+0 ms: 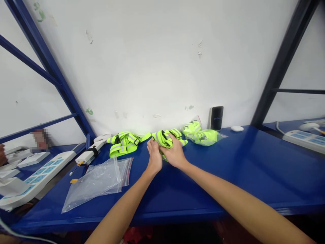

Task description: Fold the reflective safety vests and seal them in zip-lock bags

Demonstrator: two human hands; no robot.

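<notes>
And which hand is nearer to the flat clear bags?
Left. The left hand is to the right of the flat clear bags; the right hand is farther right, past the left one.

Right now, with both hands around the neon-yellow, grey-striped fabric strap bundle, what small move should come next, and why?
Probably squeeze the neon-yellow strap bundle tighter between left hand and right hand: its folded layers bulge above them, and flat, clear plastic zip bags lie to the left.
</notes>
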